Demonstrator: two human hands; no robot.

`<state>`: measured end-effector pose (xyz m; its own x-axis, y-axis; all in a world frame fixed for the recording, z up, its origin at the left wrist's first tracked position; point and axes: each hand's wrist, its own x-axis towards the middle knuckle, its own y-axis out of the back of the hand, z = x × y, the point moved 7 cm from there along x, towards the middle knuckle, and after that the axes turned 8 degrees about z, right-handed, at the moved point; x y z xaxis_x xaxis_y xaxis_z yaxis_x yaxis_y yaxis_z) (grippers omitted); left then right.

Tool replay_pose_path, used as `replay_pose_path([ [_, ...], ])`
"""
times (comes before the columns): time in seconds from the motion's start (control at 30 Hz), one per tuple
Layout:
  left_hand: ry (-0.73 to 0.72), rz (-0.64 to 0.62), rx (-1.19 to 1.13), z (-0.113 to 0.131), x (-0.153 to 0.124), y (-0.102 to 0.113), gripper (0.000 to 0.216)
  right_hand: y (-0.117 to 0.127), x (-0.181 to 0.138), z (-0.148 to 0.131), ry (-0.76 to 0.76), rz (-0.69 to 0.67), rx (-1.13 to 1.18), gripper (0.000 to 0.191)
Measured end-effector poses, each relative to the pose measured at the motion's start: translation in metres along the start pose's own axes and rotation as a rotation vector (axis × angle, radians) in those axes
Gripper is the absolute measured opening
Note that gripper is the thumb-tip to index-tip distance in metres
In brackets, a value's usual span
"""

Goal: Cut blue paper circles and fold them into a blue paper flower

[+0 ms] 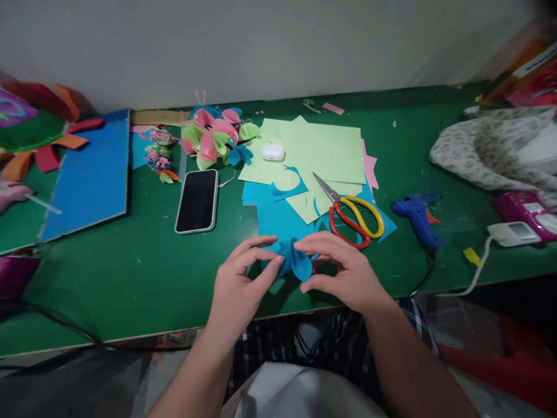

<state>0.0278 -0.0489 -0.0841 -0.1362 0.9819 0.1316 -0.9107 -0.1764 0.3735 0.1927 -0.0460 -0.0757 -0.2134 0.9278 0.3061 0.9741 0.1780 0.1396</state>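
Both hands' grip, left hand [238, 283] and right hand [343, 271], on blue paper petal [298, 259]

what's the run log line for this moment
left hand: pinching blue paper piece | right hand: pinching same piece | scissors: idle on table

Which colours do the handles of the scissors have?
One scissors handle is yellow, the other red; the head view shows it.

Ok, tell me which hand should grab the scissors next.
Right, probably. The right hand sits just below the scissors, whose yellow and red handles point toward it. The left hand is farther away, and both hands pinch the blue paper piece.
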Motion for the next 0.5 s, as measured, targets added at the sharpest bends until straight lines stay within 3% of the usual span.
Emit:
replay_pose_path([
  [0.37, -0.018, -0.051, -0.062, 0.0058, -0.0035, -0.0043, 0.012, 0.0052, 0.0022, -0.0009, 0.011, 0.187, -0.007, 0.023],
  [0.5, -0.046, -0.039, -0.048, 0.0091, -0.0060, -0.0038, 0.010, 0.0067, -0.0001, 0.0035, -0.043, 0.266, 0.005, 0.026],
])
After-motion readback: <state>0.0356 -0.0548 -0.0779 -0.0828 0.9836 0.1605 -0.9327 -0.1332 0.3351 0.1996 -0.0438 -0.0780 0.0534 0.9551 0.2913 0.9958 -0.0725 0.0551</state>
